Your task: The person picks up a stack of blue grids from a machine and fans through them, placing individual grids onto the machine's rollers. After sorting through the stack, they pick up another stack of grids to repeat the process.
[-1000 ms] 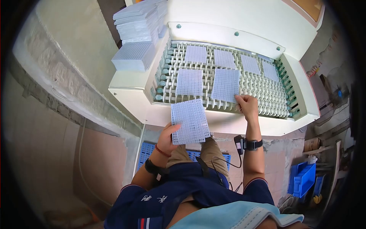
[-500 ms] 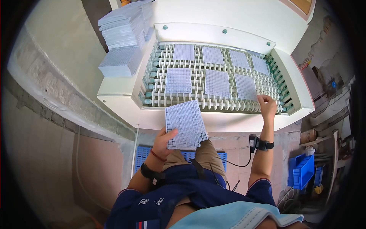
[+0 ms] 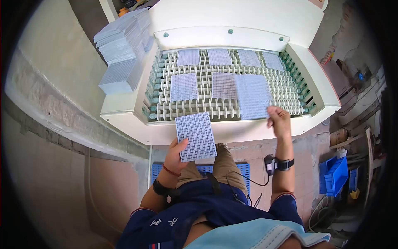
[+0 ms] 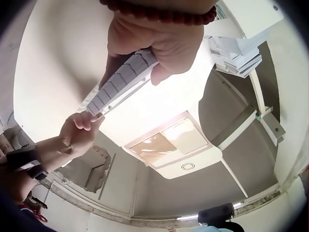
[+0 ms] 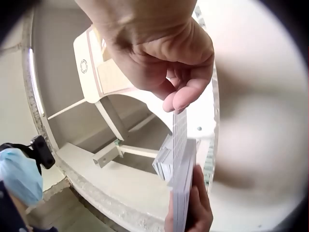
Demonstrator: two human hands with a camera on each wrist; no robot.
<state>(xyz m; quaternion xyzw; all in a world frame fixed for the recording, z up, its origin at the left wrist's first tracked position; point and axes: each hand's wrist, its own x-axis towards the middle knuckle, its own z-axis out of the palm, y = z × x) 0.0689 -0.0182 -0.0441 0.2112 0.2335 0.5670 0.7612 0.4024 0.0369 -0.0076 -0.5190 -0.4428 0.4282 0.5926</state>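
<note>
In the head view my left hand (image 3: 176, 157) grips a stack of thin white gridded panels (image 3: 195, 137) in front of the roller conveyor (image 3: 207, 110). The left wrist view shows that stack (image 4: 120, 82) edge-on between thumb and fingers. My right hand (image 3: 281, 121) pinches one gridded panel (image 3: 253, 99) by its near right corner, blurred by motion, over the conveyor's front. It overlaps a laid panel (image 3: 222, 85) and covers the rollers beyond. From the right wrist, thumb and fingertips (image 5: 181, 98) meet on the panel's edge (image 5: 179, 128).
Several panels lie in two rows on the rollers, one at the front left (image 3: 184, 87). Tall stacks of panels (image 3: 122, 70) stand on the machine's left ledge. A white rim (image 3: 224, 130) edges the conveyor's front. Blue crates (image 3: 335, 176) sit on the floor at right.
My right hand let go of a panel at the front row's third spot, and now holds another over that area. The stack in my left hand is squared up. The head view has shifted.
</note>
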